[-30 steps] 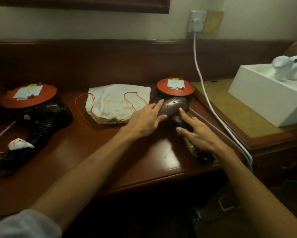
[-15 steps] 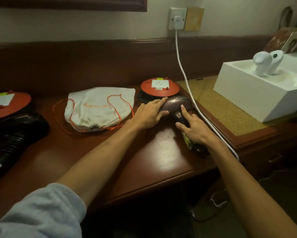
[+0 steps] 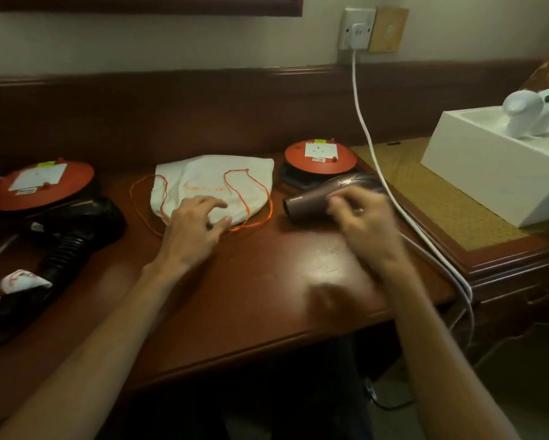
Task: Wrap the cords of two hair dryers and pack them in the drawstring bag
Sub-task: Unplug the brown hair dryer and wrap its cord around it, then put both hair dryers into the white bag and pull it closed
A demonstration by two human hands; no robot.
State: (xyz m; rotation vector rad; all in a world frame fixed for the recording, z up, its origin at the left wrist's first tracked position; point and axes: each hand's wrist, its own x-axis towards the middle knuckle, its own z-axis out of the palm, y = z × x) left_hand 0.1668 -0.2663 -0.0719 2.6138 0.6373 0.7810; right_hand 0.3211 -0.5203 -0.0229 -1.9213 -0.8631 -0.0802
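A brown hair dryer (image 3: 311, 200) lies on the wooden desk (image 3: 267, 281) at the right, nozzle pointing left. My right hand (image 3: 366, 227) is blurred and curls round the dryer's handle end. A white drawstring bag (image 3: 213, 179) with orange cords lies flat at the desk's middle back. My left hand (image 3: 194, 228) rests with spread fingers on the bag's near edge. A black hair dryer (image 3: 76, 231) with a ribbed handle lies at the left, a white tag beside it. Neither dryer's cord shows clearly.
Two orange-topped cord reels stand at the back, one on the left (image 3: 41, 185) and one behind the brown dryer (image 3: 320, 155). A white cable (image 3: 366, 131) runs from the wall socket (image 3: 357, 28) down past the desk's right edge. A white box (image 3: 489, 173) sits on the side cabinet.
My left hand left the brown dryer and moved left onto the bag. My right hand shifted up along the dryer, which now lies with its nozzle to the left.
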